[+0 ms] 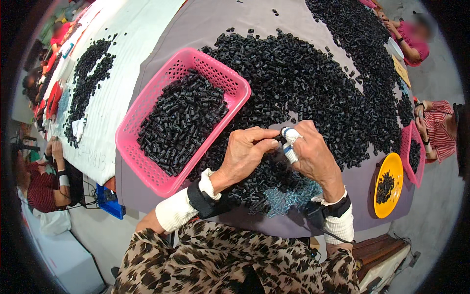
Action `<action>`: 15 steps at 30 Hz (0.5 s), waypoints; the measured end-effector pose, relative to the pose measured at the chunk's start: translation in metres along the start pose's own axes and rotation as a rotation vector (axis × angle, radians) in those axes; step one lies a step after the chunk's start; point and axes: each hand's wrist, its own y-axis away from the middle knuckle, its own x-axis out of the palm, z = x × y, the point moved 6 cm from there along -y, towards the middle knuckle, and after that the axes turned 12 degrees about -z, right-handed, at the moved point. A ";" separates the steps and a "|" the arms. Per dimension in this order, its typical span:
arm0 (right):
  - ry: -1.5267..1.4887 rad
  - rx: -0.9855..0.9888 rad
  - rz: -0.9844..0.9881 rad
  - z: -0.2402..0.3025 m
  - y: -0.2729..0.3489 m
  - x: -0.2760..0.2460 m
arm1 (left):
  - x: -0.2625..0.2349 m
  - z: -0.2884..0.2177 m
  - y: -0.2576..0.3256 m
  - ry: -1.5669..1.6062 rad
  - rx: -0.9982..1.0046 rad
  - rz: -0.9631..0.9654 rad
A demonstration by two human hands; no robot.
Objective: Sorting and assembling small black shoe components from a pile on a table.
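My left hand (pixel 246 153) is closed in a pinch, thumb and forefinger on a small black plastic part (pixel 280 138) whose exact kind I cannot make out. Meeting it from the right, my right hand (pixel 314 153) is curled at the same part, with white, blue-striped finger covers (pixel 291 142) on its fingers. What the right fingertips grip is mostly hidden. Beneath both hands spreads a wide heap of small black plastic parts (pixel 274 73). Close to my body lies a pile of small clear bluish pieces (pixel 293 197).
A pink perforated basket (pixel 128 122) left of my hands holds many black cylindrical parts (pixel 183 120). At the right stand a yellow plate (pixel 397 169) with black bits and another pink basket (pixel 417 174). Co-workers sit along both sides; a blue crate (pixel 111 208) is at lower left.
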 end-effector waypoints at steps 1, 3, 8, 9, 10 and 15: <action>-0.009 0.018 0.016 0.000 -0.001 0.001 | 0.001 0.002 0.000 -0.002 0.001 0.000; 0.013 0.048 0.030 -0.004 0.001 0.006 | 0.003 0.008 -0.002 0.051 -0.028 -0.054; 0.037 0.083 0.027 0.001 -0.003 0.006 | 0.009 0.017 -0.002 0.316 -0.296 -0.055; 0.058 0.086 0.006 0.005 -0.004 0.003 | 0.011 0.017 -0.001 0.361 -0.340 -0.033; 0.078 0.088 -0.016 0.008 -0.004 0.000 | 0.011 0.016 -0.001 0.363 -0.338 -0.031; 0.256 0.067 -0.116 0.005 0.004 0.015 | 0.014 0.016 0.003 0.385 -0.497 -0.084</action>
